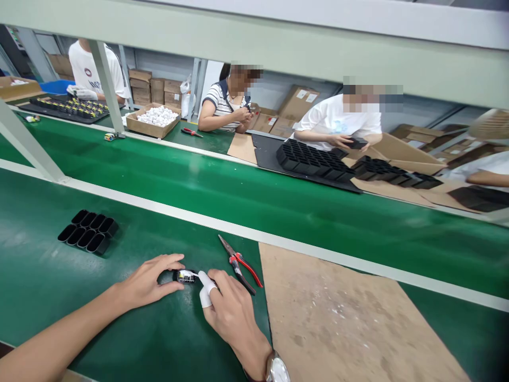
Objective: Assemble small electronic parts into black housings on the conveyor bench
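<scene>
Right hand (pixel 233 305) pinches white strand (pixel 193 274), left hand (pixel 148 279) black case (pixel 189 282); green worktop (pixel 135 342), cartons (pixel 173 94) beyond.

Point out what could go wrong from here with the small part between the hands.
The small part sits between the fingers of the left hand; a hard push from the right hand might slide or tip it. The red-handled pliers lie close beside the right hand, so a sideways move could knock them.

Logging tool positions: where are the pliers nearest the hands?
Head view, centre: the pliers lie just beyond the right hand, left of the brown board.
</scene>
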Motion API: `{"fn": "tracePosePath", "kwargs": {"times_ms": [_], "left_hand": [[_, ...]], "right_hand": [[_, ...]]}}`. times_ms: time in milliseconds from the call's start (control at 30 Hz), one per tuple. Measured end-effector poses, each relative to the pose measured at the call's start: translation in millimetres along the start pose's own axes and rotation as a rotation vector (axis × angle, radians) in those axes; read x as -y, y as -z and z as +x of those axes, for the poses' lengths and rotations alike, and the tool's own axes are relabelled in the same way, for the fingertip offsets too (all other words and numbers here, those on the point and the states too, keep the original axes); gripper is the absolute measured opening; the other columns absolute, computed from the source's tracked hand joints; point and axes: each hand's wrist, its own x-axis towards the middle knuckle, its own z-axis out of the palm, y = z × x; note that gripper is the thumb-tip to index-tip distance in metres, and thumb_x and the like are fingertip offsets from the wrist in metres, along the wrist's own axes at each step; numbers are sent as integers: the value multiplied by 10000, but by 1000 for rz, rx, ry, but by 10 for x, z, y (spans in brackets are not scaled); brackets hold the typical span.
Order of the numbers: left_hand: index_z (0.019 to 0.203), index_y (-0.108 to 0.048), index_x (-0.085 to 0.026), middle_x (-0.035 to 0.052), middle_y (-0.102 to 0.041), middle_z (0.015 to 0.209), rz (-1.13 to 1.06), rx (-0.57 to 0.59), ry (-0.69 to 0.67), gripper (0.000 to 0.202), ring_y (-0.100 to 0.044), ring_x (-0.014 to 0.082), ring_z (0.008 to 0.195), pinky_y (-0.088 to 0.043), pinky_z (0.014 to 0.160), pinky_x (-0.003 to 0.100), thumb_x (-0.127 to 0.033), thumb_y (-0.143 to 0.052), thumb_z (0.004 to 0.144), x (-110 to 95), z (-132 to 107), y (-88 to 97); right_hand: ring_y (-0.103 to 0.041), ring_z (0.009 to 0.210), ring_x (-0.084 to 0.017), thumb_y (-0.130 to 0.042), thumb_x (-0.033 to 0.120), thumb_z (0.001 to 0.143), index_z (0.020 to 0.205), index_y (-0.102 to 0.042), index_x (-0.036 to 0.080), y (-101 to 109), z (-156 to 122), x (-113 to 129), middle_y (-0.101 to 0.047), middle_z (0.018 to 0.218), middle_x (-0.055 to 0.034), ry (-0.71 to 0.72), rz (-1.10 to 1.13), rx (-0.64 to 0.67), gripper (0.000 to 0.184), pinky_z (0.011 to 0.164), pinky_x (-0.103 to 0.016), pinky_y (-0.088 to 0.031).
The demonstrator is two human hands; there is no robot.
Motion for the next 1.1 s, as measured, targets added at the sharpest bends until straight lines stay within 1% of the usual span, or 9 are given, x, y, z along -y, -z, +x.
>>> {"fn": "tracePosePath", "kwargs": {"times_ms": [167,300,400,467,533,633,767,900,1100], "left_hand": [[1510,-471,-294,47,-769,1237,4,-1,8,582,-741,232,1159,-611,1017,380,-342,-727,990,12,-10,6],[1380,-581,-260,68,-748,1229,15,25,-52,369,-737,220,1112,-607,980,345,-293,-677,1025,19,13,24],[1305,-623,-243,70,-749,1197,-1,47,-121,268,-737,212,1092,-604,963,325,-274,-654,1041,17,36,38],[1305,-621,-247,68,-752,1203,5,45,-106,271,-745,216,1091,-611,958,327,-295,-657,1040,26,37,37],[1330,-600,-258,64,-750,1232,18,29,-58,313,-753,223,1101,-625,957,332,-332,-665,1034,48,25,24],[1392,-541,-274,56,-740,1286,12,9,-17,413,-753,229,1141,-631,989,347,-380,-683,1019,97,-3,-7],[1448,-473,-287,49,-746,1286,-17,21,-3,483,-755,221,1151,-637,998,349,-398,-675,1024,135,-26,-32],[1455,-463,-298,46,-739,1298,-29,27,15,476,-751,217,1161,-639,998,355,-407,-657,1035,130,-26,-35],[1414,-492,-301,21,-753,1264,-82,29,68,477,-762,207,1119,-641,978,341,-399,-709,1001,118,-17,-42]], "right_hand": [[-582,794,-215,-459,25,924,1023,-658,167,29,36,-17,-653,965,-94,8,-33,27,264,650,-350,-451],[-596,774,-197,-471,39,962,1120,-652,158,8,3,-70,-671,999,-87,-53,-53,-18,268,653,-338,-471],[-607,753,-199,-461,22,950,1187,-641,148,-65,-68,-115,-674,1070,-107,-153,-138,53,323,646,-342,-485],[-620,776,-221,-462,-17,899,1181,-647,139,-114,-98,-135,-673,1065,-119,-184,-190,131,371,673,-358,-509],[-635,860,-254,-467,-39,869,1166,-655,134,-138,-91,-140,-674,1045,-122,-194,-188,181,393,770,-398,-548],[-624,1038,-281,-494,19,954,1278,-625,139,-127,-23,-106,-669,1133,-134,-209,4,138,370,909,-450,-562],[-581,1208,-287,-572,171,1029,1446,-533,178,-130,59,-11,-621,1312,-148,-164,348,140,418,978,-463,-568],[-601,1181,-280,-575,182,1036,1447,-550,230,-190,89,25,-629,1300,-131,-138,423,192,414,995,-502,-577],[-604,1155,-260,-554,157,1044,1417,-589,259,-187,141,-23,-628,1270,-114,-127,521,209,388,950,-460,-597]]}}
